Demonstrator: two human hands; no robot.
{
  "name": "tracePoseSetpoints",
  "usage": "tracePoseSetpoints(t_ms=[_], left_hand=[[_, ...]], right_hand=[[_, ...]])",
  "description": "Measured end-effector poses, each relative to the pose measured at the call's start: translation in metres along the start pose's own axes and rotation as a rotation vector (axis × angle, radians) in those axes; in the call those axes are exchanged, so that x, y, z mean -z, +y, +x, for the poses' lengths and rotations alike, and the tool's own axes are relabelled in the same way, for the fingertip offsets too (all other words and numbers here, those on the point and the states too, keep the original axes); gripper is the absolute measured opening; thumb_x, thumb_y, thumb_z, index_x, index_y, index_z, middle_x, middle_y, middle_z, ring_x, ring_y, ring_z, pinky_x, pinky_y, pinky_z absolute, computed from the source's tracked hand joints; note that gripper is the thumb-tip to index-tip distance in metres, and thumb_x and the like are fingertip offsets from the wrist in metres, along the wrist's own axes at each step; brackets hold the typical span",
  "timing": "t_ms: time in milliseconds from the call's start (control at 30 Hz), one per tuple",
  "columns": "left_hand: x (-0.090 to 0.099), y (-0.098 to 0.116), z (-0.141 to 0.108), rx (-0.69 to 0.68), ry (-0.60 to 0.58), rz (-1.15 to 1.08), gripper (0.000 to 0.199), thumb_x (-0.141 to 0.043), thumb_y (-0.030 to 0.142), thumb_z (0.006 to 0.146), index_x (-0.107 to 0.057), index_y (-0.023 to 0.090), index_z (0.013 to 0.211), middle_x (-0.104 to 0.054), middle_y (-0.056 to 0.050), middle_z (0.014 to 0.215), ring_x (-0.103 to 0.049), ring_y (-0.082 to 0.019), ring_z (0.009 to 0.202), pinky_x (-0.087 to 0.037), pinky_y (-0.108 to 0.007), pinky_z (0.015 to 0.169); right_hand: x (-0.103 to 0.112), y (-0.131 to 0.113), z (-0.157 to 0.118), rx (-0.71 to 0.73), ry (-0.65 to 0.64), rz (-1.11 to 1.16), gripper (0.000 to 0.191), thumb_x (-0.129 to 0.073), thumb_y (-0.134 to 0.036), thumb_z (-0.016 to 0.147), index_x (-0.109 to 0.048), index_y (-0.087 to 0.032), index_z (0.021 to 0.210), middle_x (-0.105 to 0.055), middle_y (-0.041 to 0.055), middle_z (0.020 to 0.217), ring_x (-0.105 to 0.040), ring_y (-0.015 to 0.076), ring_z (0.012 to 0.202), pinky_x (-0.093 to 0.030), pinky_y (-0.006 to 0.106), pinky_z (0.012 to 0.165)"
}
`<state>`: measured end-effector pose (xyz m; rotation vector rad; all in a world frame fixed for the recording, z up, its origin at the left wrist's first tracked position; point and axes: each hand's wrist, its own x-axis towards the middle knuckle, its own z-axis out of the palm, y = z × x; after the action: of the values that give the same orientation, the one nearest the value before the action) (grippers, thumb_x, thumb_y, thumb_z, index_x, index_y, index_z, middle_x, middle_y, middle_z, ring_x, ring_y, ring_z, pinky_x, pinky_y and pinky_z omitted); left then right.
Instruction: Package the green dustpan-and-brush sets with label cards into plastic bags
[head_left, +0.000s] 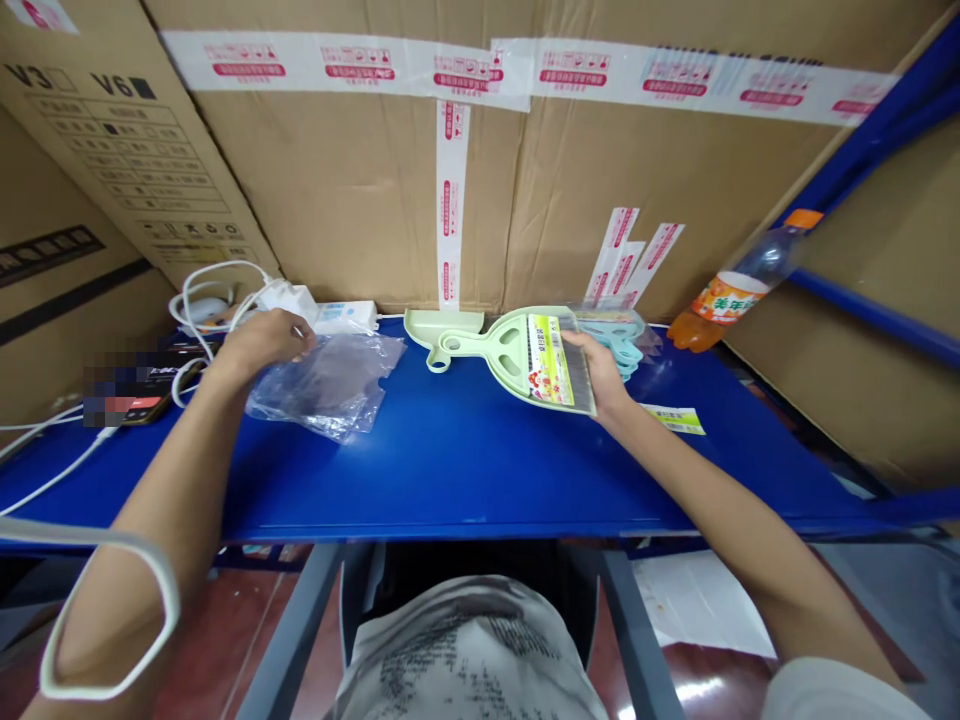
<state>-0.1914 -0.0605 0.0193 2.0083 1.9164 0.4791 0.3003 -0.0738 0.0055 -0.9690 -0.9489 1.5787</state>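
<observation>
My right hand (604,378) grips the wide end of a light green mini dustpan (507,372). A dark-bristled brush lies in the pan, with a yellow and white label card (551,360) over it. The dustpan's handle points left. Behind the handle, another light green piece (442,322) rests near the cardboard wall. My left hand (279,340) is at the upper left edge of a pile of clear plastic bags (326,385), its fingers curled and closed on the bag edge. Light blue dustpan sets (619,340), partly in clear plastic, lie behind my right hand.
A loose label card (679,420) lies by my right forearm. An orange drink bottle (735,285) leans at the right. White cables (187,300), a white box (345,317) and a phone (142,395) are at the left. Cardboard (337,180) stands behind the blue tabletop (450,460).
</observation>
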Motion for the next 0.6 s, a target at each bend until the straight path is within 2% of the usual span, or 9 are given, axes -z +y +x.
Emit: tracePoseSetpoints(t_ms=[67, 100, 167, 267, 367, 467, 600], left_hand=[[0.004, 0.014, -0.006, 0.07, -0.064, -0.068, 0.047, -0.079, 0.062, 0.086, -0.068, 0.016, 0.092, -0.073, 0.002, 0.066, -0.064, -0.018, 0.068, -0.045, -0.027, 0.066], [0.004, 0.024, -0.009, 0.052, -0.113, -0.129, 0.05, -0.077, 0.065, 0.087, -0.069, 0.016, 0.096, -0.075, 0.001, 0.071, -0.065, -0.018, 0.068, -0.047, -0.027, 0.066], [-0.002, 0.048, -0.015, -0.089, -0.205, -0.24, 0.052, -0.073, 0.067, 0.09, -0.07, 0.016, 0.098, -0.072, 0.002, 0.075, -0.061, -0.015, 0.063, -0.047, -0.028, 0.063], [-0.024, 0.086, -0.025, -0.286, -0.364, -0.314, 0.041, -0.073, 0.058, 0.095, -0.073, 0.018, 0.099, -0.07, 0.002, 0.075, -0.05, -0.01, 0.055, -0.043, -0.027, 0.058], [-0.051, 0.117, -0.035, -0.403, -0.519, -0.376, 0.034, -0.075, 0.055, 0.095, -0.074, 0.02, 0.092, -0.074, -0.002, 0.076, -0.055, -0.013, 0.055, -0.043, -0.028, 0.055], [-0.067, 0.133, -0.043, -0.514, -0.498, -0.395, 0.033, -0.079, 0.054, 0.095, -0.077, 0.021, 0.088, -0.073, -0.002, 0.073, -0.057, -0.013, 0.056, -0.044, -0.028, 0.056], [-0.065, 0.136, -0.046, -0.626, -0.374, -0.415, 0.033, -0.081, 0.054, 0.095, -0.083, 0.022, 0.088, -0.078, -0.006, 0.082, -0.066, -0.016, 0.068, -0.05, -0.03, 0.064]], right_hand=[[0.002, -0.002, 0.001, 0.013, -0.007, -0.019, 0.046, -0.072, -0.044, 0.083, -0.073, -0.023, 0.124, -0.086, 0.007, 0.098, -0.082, 0.0379, 0.098, -0.069, 0.054, 0.086], [0.003, -0.004, 0.002, 0.023, -0.012, -0.028, 0.048, -0.072, -0.045, 0.083, -0.073, -0.023, 0.125, -0.086, 0.0069, 0.098, -0.082, 0.0383, 0.098, -0.069, 0.054, 0.085], [0.005, -0.006, 0.003, 0.042, -0.023, -0.037, 0.049, -0.073, -0.046, 0.082, -0.074, -0.024, 0.126, -0.086, 0.0067, 0.098, -0.082, 0.0385, 0.098, -0.069, 0.054, 0.085], [0.007, -0.01, 0.003, 0.045, -0.017, -0.03, 0.045, -0.072, -0.045, 0.083, -0.075, -0.023, 0.123, -0.086, 0.007, 0.098, -0.083, 0.038, 0.099, -0.069, 0.053, 0.085], [0.005, -0.011, 0.001, -0.015, -0.029, -0.034, 0.037, -0.071, -0.043, 0.086, -0.076, -0.023, 0.117, -0.086, 0.0078, 0.098, -0.083, 0.0374, 0.1, -0.069, 0.052, 0.087], [0.001, -0.008, -0.002, -0.05, -0.071, -0.048, 0.027, -0.073, -0.04, 0.089, -0.077, -0.022, 0.11, -0.086, 0.0074, 0.1, -0.083, 0.0346, 0.103, -0.068, 0.049, 0.091], [-0.001, -0.003, -0.002, -0.06, -0.11, -0.033, 0.02, -0.074, -0.038, 0.094, -0.078, -0.022, 0.106, -0.087, 0.0067, 0.104, -0.084, 0.0298, 0.105, -0.067, 0.044, 0.098]])
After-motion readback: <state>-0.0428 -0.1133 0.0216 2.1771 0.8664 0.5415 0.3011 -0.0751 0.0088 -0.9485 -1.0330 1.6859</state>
